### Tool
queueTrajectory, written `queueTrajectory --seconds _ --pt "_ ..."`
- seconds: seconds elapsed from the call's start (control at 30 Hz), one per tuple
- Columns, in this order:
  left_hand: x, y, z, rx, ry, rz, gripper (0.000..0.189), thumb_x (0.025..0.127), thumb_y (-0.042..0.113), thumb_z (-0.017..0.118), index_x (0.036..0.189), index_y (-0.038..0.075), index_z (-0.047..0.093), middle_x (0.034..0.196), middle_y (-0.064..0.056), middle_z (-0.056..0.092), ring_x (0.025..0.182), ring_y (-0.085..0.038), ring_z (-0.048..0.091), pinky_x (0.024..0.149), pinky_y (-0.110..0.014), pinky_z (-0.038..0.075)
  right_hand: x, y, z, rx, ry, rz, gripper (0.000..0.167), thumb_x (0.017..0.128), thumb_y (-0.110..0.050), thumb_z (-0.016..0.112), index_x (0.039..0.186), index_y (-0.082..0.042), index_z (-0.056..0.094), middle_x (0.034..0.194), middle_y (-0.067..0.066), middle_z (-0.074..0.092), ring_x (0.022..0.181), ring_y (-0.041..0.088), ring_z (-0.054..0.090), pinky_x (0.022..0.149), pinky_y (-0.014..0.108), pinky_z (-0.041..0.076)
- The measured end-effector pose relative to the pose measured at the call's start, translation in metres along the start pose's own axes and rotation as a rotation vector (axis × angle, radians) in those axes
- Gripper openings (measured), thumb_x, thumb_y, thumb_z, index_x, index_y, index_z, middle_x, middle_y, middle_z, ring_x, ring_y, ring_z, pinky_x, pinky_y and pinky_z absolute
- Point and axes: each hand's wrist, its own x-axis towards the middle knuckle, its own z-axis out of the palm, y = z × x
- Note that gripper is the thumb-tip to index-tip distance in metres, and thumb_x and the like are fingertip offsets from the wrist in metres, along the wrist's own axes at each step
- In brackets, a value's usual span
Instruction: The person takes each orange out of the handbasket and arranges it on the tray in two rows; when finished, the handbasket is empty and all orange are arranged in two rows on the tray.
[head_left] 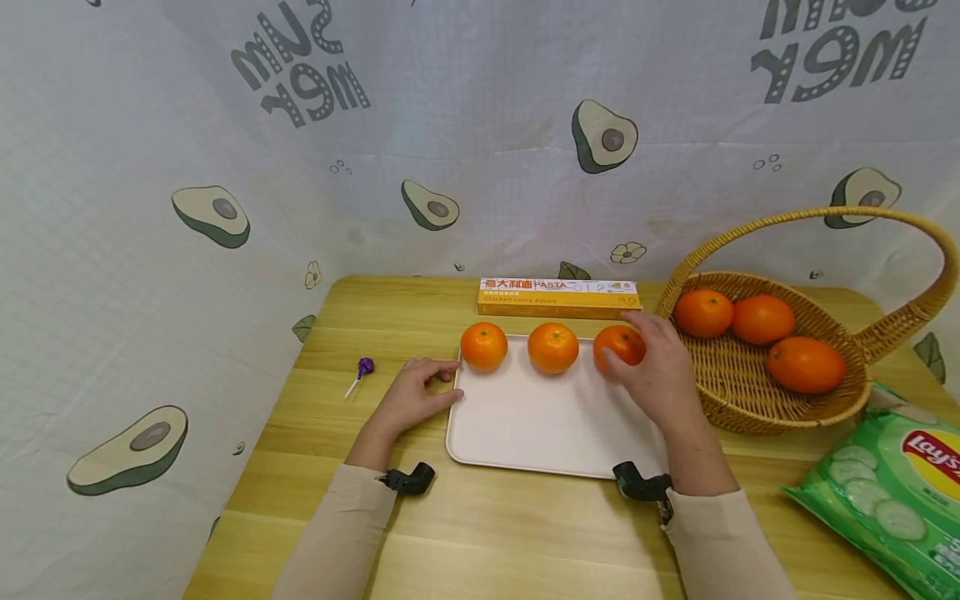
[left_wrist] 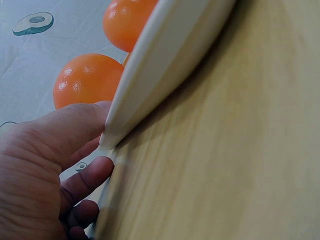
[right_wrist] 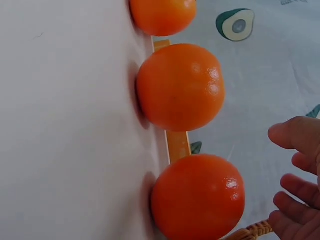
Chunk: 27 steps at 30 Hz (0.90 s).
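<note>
Three oranges stand in a row along the far side of a white tray (head_left: 540,425): a left one (head_left: 483,347), a middle one (head_left: 552,347) and a right one (head_left: 618,348). My left hand (head_left: 412,398) touches the tray's left edge with thumb and index fingertips. Its other fingers bend loosely near the tabletop in the left wrist view. My right hand (head_left: 660,367) is over the tray's right side, beside the right orange. The right wrist view shows that hand's spread fingers (right_wrist: 295,200) apart from the orange, with nothing held.
Behind the tray lies a pasta box (head_left: 558,300). A wicker basket (head_left: 738,417) with three more oranges (head_left: 806,365) stands at the right, its handle arching high. A green chip bag (head_left: 885,492) lies in front of it. At the left is a purple lollipop (head_left: 364,367).
</note>
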Motion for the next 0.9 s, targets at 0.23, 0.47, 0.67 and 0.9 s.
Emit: queueTrajectory --seconds 0.23,0.47,0.67,0.9 --pt "0.0 0.0 0.0 0.001 0.001 0.002 0.044 0.088 0.032 0.08 0.129 0.021 0.072 0.106 0.005 0.069 0.099 -0.016 0.05 0.087 -0.033 0.04 -0.002 -0.006 -0.011 -0.009 0.033 -0.037 0.056 0.088 -0.013 0.078 0.139 -0.005 0.057 0.145 0.025 0.048 0.133 0.048 0.045 0.109 0.067 0.037" --pt "-0.001 0.0 -0.001 -0.008 0.001 0.004 0.044 0.088 0.032 0.08 0.129 0.022 0.072 0.106 0.005 0.069 0.1 -0.016 0.051 0.087 -0.033 0.041 -0.005 -0.004 -0.026 -0.054 0.029 -0.076 0.058 0.088 -0.016 0.079 0.14 -0.004 0.056 0.144 0.025 0.049 0.131 0.048 0.046 0.106 0.067 0.039" --pt "0.0 0.0 0.0 -0.014 -0.003 -0.005 0.043 0.088 0.032 0.081 0.129 0.022 0.072 0.105 0.005 0.068 0.099 -0.016 0.05 0.087 -0.033 0.041 -0.006 0.001 -0.045 -0.114 0.004 -0.087 0.062 0.088 -0.022 0.08 0.142 -0.005 0.054 0.146 0.027 0.047 0.132 0.05 0.044 0.106 0.07 0.035" --pt "0.0 -0.001 0.0 -0.006 0.001 -0.009 0.044 0.088 0.032 0.081 0.129 0.022 0.072 0.106 0.005 0.069 0.1 -0.016 0.051 0.088 -0.033 0.041 -0.005 0.014 -0.071 -0.223 -0.01 -0.103 0.067 0.086 -0.031 0.082 0.14 -0.002 0.054 0.145 0.028 0.049 0.133 0.05 0.043 0.105 0.07 0.035"
